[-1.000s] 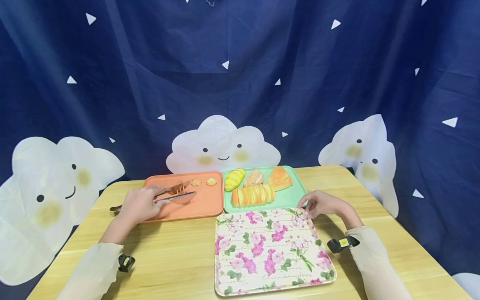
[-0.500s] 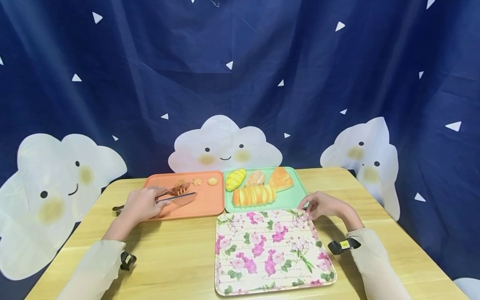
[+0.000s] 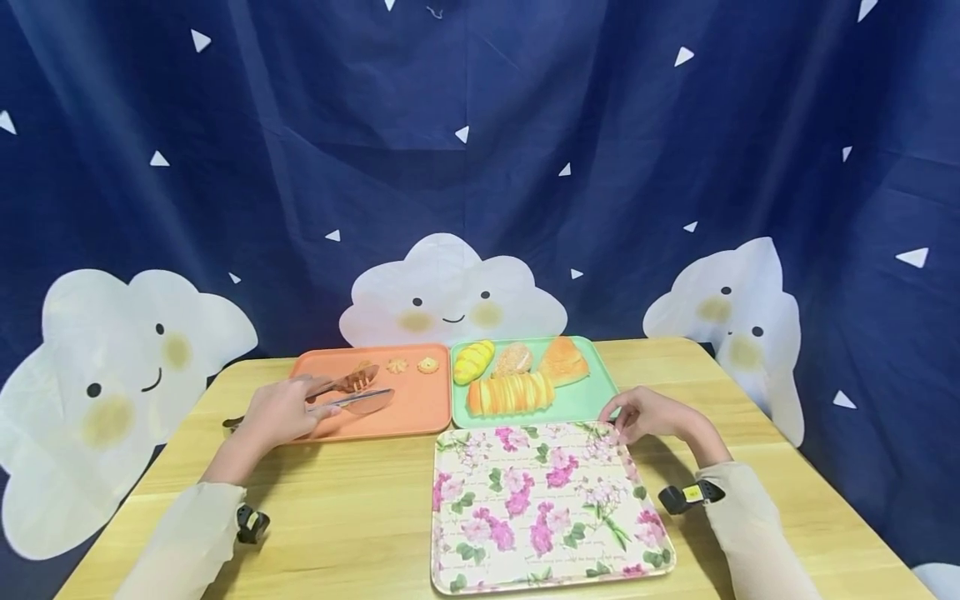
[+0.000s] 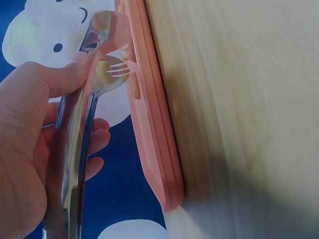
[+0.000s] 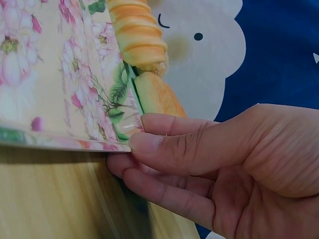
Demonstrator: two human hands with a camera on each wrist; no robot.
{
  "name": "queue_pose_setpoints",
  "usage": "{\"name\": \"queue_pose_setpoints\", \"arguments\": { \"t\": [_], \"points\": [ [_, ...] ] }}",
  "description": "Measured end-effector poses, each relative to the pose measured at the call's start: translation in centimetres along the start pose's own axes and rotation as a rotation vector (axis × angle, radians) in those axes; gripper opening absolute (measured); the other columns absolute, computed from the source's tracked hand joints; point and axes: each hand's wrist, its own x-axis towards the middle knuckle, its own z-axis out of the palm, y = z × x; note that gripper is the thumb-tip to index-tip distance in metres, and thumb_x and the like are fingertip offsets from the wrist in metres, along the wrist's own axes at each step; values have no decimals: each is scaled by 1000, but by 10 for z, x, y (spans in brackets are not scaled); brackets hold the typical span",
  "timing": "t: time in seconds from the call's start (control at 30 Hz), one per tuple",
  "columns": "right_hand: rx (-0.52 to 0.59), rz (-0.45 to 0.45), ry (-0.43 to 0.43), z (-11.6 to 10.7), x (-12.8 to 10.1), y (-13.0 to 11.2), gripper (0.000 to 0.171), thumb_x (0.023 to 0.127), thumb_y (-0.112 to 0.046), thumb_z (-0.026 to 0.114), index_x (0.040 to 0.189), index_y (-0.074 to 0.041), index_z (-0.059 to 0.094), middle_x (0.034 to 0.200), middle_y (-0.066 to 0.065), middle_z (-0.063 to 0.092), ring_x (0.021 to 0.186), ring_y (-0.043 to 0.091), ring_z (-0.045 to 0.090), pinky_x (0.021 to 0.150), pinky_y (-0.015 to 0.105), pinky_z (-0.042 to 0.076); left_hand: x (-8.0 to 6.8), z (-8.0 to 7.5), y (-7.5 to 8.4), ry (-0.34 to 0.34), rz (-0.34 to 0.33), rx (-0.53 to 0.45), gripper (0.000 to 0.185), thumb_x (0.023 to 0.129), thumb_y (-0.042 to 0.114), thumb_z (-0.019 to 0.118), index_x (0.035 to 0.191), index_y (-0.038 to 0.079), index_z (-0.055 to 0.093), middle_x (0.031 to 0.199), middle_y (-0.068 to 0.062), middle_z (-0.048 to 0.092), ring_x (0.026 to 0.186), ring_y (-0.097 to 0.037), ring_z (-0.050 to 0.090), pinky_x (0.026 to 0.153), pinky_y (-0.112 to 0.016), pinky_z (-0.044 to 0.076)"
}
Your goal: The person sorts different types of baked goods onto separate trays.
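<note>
My left hand [image 3: 279, 412] grips metal serving tongs [image 4: 75, 149] with the fingers round their arms. One tip is pronged like a fork, and the two tips stand apart over the orange tray [image 3: 423, 408]. A small cookie partly shows behind the pronged tip. Two more cookies, one star-shaped [image 3: 397, 366] and one round [image 3: 428, 365], lie to its right. With thumb and fingers, my right hand [image 3: 651, 414] pinches the far right corner of a floral tray [image 3: 547, 508]; in the right wrist view the thumb lies on the rim with fingers below.
Behind the floral tray a green tray [image 3: 592, 404] carries a yellow bread roll [image 3: 474, 362], a seeded bun [image 3: 513, 360], a triangular bread [image 3: 564, 362] and a long striped loaf [image 3: 512, 394]. All trays rest on a wooden table [image 3: 352, 517]; a blue cloud-print curtain [image 3: 480, 108] hangs behind.
The head view shifts slightly. The left hand keeps its grip on the tongs over the orange tray, and the right hand stays at the floral tray's corner.
</note>
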Motion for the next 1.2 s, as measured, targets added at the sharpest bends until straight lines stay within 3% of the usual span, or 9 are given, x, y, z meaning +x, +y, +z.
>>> {"name": "queue_pose_setpoints", "arguments": {
  "t": [0.3,0.47,0.67,0.93,1.1,1.2],
  "points": [
    [12,-11,-8,-1,1,3,32,83,13,68,115,11,66,95,32,67,79,18,67,68,28,56,-2,-7,3,30,-13,-83,58,89,47,75,136,13,67,118,-16,73,83,-25,70,64,-47,52],
    [13,-17,-6,-2,-2,3,33,83,13,67,115,11,66,94,31,67,79,19,67,68,30,57,-1,-11,13,61,10,-208,57,86,39,81,134,12,68,120,-13,73,77,-15,63,65,-36,49],
    [14,-2,3,-3,-11,6,33,82,15,68,114,11,67,91,26,69,78,18,66,66,28,56,-5,-9,33,34,54,-356,61,80,40,87,132,12,69,103,-2,72,78,-13,59,66,-28,48],
    [37,-25,-9,0,-4,5,33,83,13,69,115,12,66,93,30,68,78,17,67,67,28,56,-19,-12,47,27,138,-380,54,74,41,91,120,15,77,98,8,75,80,-6,61,70,-26,50],
    [35,-16,-7,0,-1,4,32,83,13,68,115,12,66,92,29,68,77,16,66,67,29,56,-25,-15,52,-15,189,-360,52,74,43,90,118,18,78,105,8,78,85,-4,67,76,-29,55],
    [39,-17,-4,-1,0,4,33,82,14,68,115,12,66,92,30,68,77,16,66,66,29,55,-27,-15,53,-59,182,-377,53,73,44,90,118,20,78,107,6,78,85,-5,70,76,-28,55]
  ]
}}
